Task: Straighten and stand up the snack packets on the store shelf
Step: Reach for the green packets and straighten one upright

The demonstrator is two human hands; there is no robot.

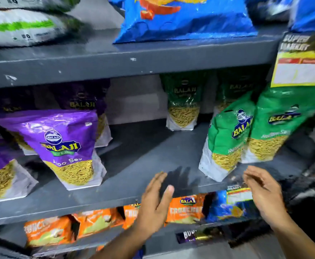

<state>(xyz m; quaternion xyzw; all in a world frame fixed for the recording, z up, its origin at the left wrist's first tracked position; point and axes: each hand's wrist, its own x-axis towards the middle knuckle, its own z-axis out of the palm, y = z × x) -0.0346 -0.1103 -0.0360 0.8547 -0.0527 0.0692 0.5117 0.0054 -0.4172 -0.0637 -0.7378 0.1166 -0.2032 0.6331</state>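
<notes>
1. Both hands hover in front of the middle shelf [134, 186], near its front edge. The left hand [155, 204] is spread wide with the palm turned right, and it is empty. The right hand [263, 193] is also open and empty, palm turned left, fingers loosely curved. Motion blur softens the fingertips of both.

2. The packet that seems to need attention is the near green packet [225, 144], standing toward the right end of the shelf close to the front edge. Its long axis runs bottom to top but tilts: the top leans right against the second green packet [276, 126] just beside it, and the base sits out to the left.

3. From the hands, this packet lies up and back, between them, but closer to the right hand, which sits just below its base. The left hand is well apart from it, across a bare stretch of shelf.

4. My judgement: the right hand should take the top or right flank and the left hand should come in against the white left side, squaring the packet upright.

5. More green packets [182, 103] stand upright near the back edge. A purple packet [65, 146] stands toward the left end, leaning slightly, with others behind and beside it.

6. The risk is pushing the leaning packet into its neighbour and tipping both.
</notes>
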